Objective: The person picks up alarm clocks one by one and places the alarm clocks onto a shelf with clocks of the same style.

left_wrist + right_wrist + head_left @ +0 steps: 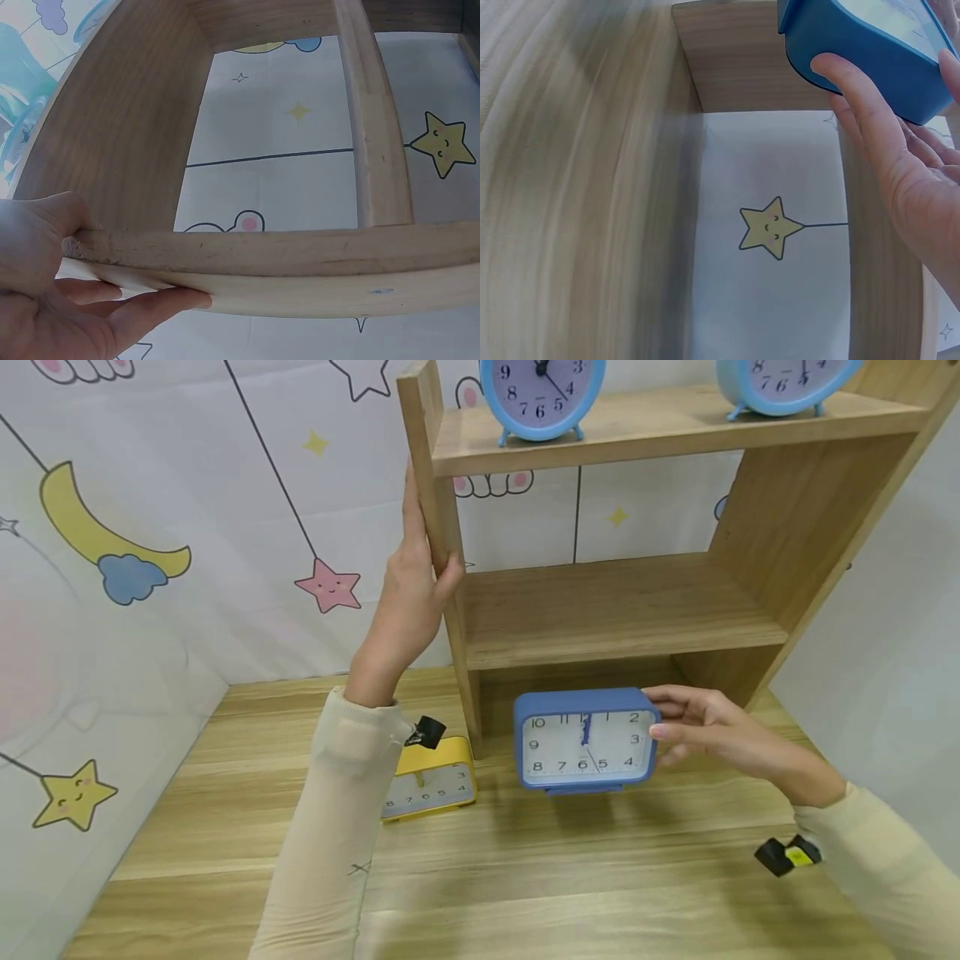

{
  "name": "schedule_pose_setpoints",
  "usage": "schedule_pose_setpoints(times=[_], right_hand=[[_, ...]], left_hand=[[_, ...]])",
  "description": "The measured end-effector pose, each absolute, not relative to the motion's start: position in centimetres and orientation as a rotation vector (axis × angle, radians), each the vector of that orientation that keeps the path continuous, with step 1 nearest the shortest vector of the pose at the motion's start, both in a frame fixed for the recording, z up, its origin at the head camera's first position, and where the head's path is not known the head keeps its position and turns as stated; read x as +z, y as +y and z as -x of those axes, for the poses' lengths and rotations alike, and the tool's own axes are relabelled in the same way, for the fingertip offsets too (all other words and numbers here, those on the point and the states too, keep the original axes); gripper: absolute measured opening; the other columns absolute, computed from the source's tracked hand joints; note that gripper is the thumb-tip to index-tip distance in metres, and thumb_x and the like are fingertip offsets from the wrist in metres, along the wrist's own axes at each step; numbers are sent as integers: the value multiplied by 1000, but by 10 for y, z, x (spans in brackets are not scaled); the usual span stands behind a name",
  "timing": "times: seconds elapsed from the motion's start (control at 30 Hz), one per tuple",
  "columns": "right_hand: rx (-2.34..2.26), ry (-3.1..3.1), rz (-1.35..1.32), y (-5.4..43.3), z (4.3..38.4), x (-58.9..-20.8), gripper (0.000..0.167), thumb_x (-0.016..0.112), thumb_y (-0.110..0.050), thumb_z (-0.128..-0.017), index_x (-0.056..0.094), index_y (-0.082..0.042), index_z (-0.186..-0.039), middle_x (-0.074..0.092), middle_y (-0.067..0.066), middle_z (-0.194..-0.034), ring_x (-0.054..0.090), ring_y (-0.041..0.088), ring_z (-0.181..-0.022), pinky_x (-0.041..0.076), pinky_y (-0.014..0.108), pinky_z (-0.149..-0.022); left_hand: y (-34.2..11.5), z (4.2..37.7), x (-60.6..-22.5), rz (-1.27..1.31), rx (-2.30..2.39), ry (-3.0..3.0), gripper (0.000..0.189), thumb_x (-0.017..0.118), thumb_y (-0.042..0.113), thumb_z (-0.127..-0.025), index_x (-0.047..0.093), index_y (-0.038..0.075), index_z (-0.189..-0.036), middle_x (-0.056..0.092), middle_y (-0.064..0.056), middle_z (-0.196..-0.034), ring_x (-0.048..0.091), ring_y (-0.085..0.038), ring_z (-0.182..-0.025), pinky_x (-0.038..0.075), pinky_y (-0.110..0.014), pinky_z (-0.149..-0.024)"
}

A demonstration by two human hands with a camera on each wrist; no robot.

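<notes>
My right hand grips a blue rectangular alarm clock by its right end, thumb at the front rim and fingers behind. The clock's white face points toward me, in front of the shelf's bottom opening. In the right wrist view, fingers press the blue casing. My left hand holds the left side panel of a wooden shelf. Its thumb lies at the panel's front edge and its fingers along the outer face. The left wrist view shows thumb and fingers on either side of the board.
A yellow rectangular clock stands on the wooden table, partly behind my left sleeve. Two light-blue round clocks, one at left and one at right, stand on the upper shelf board. A cartoon-printed backdrop hangs behind.
</notes>
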State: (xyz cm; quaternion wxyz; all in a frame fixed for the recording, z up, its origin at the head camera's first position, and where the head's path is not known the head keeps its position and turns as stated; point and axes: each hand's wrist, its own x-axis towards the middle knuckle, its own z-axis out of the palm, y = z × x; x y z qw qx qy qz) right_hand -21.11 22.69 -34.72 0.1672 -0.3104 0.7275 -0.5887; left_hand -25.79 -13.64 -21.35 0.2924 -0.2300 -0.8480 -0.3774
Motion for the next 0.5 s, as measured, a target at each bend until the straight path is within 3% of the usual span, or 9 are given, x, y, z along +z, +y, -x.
schedule_pose_setpoints(times=[0.3, 0.5], right_hand=[[-1673, 2095, 880, 225, 212, -339, 47, 51, 3, -101, 34, 16, -143, 66, 5, -122, 67, 26, -101, 57, 48, -74], [-1710, 2070, 925, 225, 214, -335, 42, 49, 5, -100, 44, 5, -142, 67, 5, -120, 68, 26, -99, 58, 47, -74]], left_hand=[[-137, 259, -214, 632, -1007, -2249, 87, 50, 1, -98, -9, 17, -160, 31, -9, -158, 53, -25, -121, 47, -32, -96], [-137, 259, -215, 634, -1011, -2253, 87, 50, 0, -98, -9, 17, -160, 29, -8, -159, 52, -25, -123, 47, -32, -97]])
